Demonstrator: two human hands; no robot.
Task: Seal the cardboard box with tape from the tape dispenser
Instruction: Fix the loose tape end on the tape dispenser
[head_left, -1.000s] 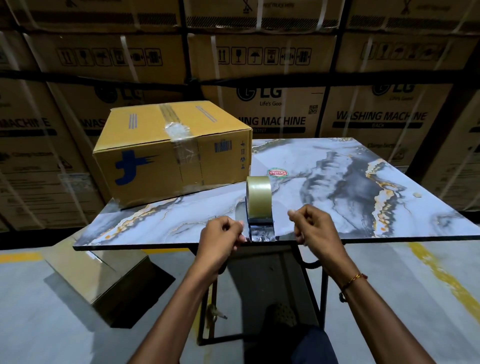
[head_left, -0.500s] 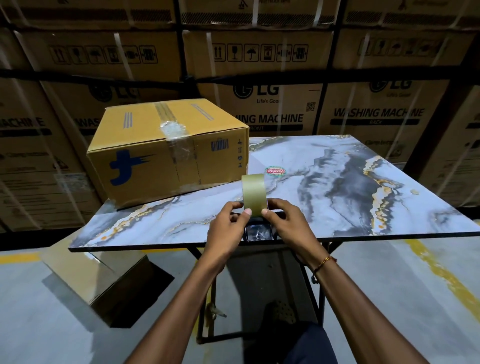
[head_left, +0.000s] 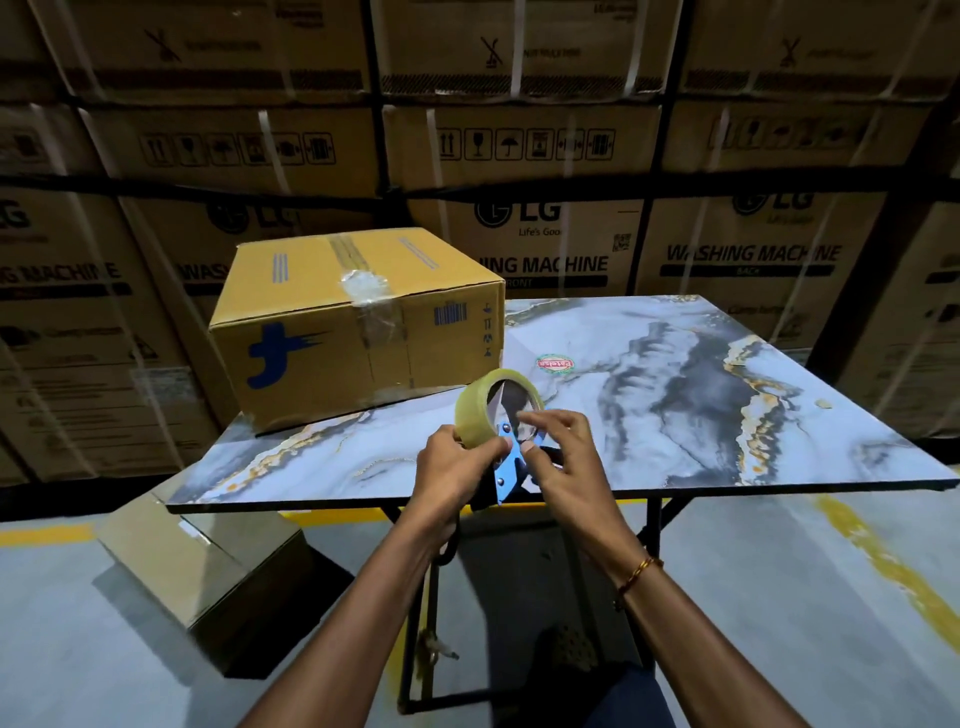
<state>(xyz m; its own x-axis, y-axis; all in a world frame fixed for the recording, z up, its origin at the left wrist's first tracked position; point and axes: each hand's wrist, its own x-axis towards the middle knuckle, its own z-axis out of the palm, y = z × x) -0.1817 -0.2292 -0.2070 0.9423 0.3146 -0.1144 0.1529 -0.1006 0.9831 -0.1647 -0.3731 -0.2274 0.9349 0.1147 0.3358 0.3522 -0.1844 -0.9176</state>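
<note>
A yellow cardboard box (head_left: 332, 338) with a blue logo stands at the back left of the marble-patterned table (head_left: 701, 395); crumpled clear tape runs over its top seam and down its front. The tape dispenser (head_left: 496, 415), a blue frame carrying a clear roll, is lifted off the table near the front edge and turned side-on. My left hand (head_left: 454, 470) grips its roll and handle. My right hand (head_left: 563, 457) touches the blue frame with its fingertips, fingers spread.
A round red-green sticker (head_left: 554, 364) lies on the table behind the dispenser. A closed brown carton (head_left: 202, 577) sits on the floor at the left under the table edge. Stacked washing-machine cartons (head_left: 727, 249) wall off the back. Yellow floor lines run at both sides.
Both hands moved from the table's front edge onto the dispenser, then lifted and turned it from upright and end-on to side-on. The box has not moved.
</note>
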